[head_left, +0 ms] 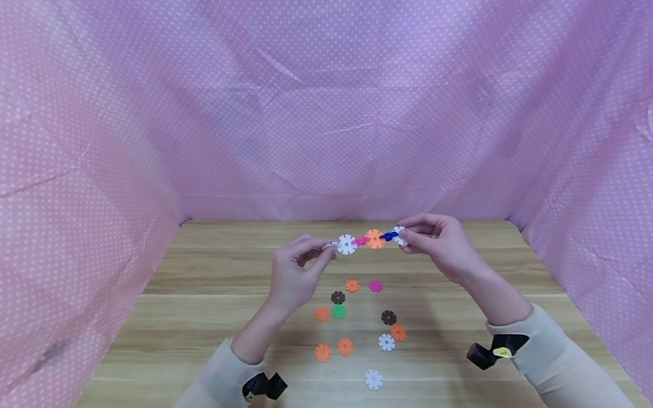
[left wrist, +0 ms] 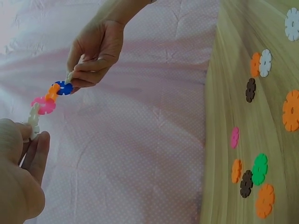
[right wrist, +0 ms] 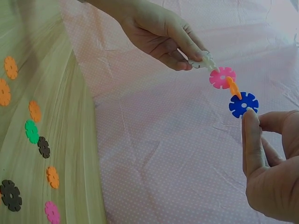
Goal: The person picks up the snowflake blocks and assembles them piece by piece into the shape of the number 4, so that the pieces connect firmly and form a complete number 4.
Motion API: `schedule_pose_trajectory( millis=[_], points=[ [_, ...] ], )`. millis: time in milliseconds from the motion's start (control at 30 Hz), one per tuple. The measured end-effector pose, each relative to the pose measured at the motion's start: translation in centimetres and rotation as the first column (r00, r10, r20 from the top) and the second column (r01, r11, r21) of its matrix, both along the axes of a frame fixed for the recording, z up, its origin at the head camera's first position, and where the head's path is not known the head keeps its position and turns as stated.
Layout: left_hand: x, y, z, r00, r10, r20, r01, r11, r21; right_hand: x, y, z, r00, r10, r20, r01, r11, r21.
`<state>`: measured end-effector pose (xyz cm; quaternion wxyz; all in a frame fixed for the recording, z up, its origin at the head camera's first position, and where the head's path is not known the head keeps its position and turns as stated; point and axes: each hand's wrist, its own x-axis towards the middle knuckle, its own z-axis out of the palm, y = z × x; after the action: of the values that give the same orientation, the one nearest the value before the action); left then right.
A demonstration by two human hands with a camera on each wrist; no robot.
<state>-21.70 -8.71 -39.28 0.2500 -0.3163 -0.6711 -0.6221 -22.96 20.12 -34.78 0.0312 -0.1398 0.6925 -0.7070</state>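
Notched plastic discs are linked edge to edge in a chain held up above the table between both hands. From left to right it runs through a white disc (head_left: pixel 346 244), a pink disc (right wrist: pixel 222 78), an orange disc (head_left: pixel 375 239), a blue disc (right wrist: pixel 243 105) and another white disc (head_left: pixel 399 235). My left hand (head_left: pixel 298 273) pinches a whitish disc, seen nearly edge-on, at the left end. At the other end, my right hand (head_left: pixel 444 245) pinches the last white disc between thumb and fingers, which partly cover it.
Loose discs lie on the wooden table (head_left: pixel 210 323) below the hands: several orange discs (head_left: pixel 344 346), a green disc (head_left: pixel 338 311), a magenta disc (head_left: pixel 375 286), dark brown discs (head_left: pixel 388 317) and white discs (head_left: pixel 373 379). Pink dotted cloth (head_left: pixel 322 135) surrounds the table's back and sides.
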Motion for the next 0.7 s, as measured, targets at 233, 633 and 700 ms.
schedule_pose_trajectory(
  millis=[233, 633, 700],
  points=[
    [0.0, -0.1, 0.3, 0.998, -0.008, 0.056, 0.006, 0.999, 0.033, 0.2, 0.4, 0.0, 0.999, 0.009, -0.047, -0.009, 1.000, -0.003],
    [0.1, -0.3, 0.9, 0.996, -0.020, 0.086, 0.014, 0.997, 0.073, 0.2, 1.6, -1.6, 0.991, -0.016, -0.133, 0.026, 0.997, 0.070],
    [0.0, -0.4, 0.9, 0.996, -0.026, 0.084, 0.019, 0.997, 0.081, 0.3, 1.7, -2.0, 0.985, -0.036, -0.166, 0.059, 0.989, 0.134]
  ],
)
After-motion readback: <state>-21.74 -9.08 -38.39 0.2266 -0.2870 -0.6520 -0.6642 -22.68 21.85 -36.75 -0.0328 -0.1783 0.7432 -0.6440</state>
